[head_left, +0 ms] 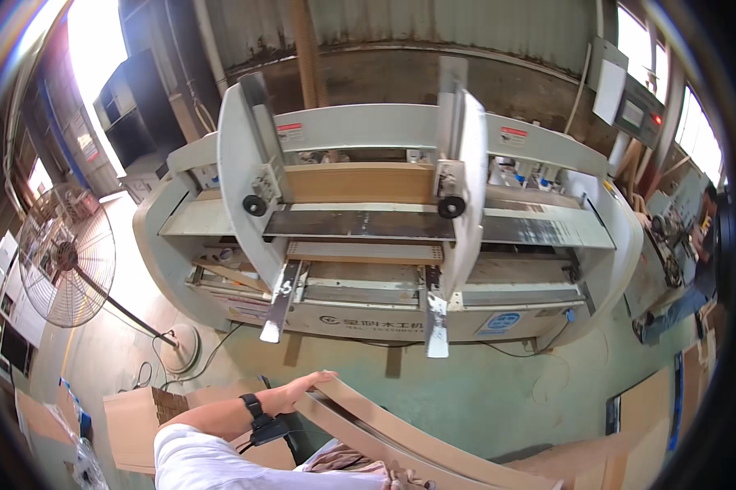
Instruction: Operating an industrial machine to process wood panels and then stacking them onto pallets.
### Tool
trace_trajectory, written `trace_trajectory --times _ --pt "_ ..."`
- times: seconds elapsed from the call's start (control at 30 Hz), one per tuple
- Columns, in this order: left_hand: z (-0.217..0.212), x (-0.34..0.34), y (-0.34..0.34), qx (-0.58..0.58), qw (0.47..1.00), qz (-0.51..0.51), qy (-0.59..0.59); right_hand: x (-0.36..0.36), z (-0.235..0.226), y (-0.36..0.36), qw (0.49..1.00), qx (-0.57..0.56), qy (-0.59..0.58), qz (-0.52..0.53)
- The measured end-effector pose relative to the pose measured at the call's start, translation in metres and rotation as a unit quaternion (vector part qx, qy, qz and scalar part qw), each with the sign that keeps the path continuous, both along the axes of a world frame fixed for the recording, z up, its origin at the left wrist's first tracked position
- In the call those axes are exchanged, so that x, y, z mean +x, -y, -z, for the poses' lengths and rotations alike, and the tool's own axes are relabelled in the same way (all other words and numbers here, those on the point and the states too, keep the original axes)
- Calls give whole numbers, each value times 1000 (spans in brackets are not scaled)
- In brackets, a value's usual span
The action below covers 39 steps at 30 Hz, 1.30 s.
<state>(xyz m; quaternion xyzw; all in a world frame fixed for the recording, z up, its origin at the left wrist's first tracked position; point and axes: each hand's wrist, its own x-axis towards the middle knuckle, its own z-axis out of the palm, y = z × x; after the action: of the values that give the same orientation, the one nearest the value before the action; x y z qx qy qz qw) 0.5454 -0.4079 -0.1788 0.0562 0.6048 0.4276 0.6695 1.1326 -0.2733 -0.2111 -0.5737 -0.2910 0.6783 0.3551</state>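
- Left hand (303, 387) lies flat, fingers stretched out and together, on the near end of a long pale brown wooden board (401, 437); a black wrist strap with a small black device (263, 416) sits on the forearm, which wears a white sleeve.
- Right hand (402, 480) shows only at the lower edge, in a grey work glove against the same board; whether its fingers are clamped around the wood I cannot tell.
- Wooden board runs slanting from the left hand down to the lower right, with a second strip of the same wood lying just beside it.
- Large grey woodworking machine (384, 245) stands ahead across the green floor, with two upright grey side plates and a light wooden panel (360, 183) resting between them.
- Round wire-caged pedestal fan (66, 255) stands to the left, well apart from the hands.
- Flat brown cardboard sheets (131, 425) lie on the floor just left of the forearm.
- Another person (699, 261) sits at the far right beside a second machine.
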Motion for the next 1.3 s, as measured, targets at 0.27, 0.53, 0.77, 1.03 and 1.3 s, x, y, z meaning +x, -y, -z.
trace_trajectory --times 0.27,0.53,0.77,1.03,1.3 --pt "23 -134 28 17 981 -190 -24 -211 6 -125 990 -105 -93 -3" --pt "130 -287 8 47 954 -294 25 -416 77 -228 987 -116 -70 -87" --pt "160 -360 -26 -20 952 -298 67 -501 108 -269 981 -136 -64 -126" --pt "198 -373 -29 -35 951 -305 -40 -511 137 -295 977 -163 -59 -128" --pt "235 -357 -7 -106 818 -558 -87 -504 101 -312 964 8 210 -160"
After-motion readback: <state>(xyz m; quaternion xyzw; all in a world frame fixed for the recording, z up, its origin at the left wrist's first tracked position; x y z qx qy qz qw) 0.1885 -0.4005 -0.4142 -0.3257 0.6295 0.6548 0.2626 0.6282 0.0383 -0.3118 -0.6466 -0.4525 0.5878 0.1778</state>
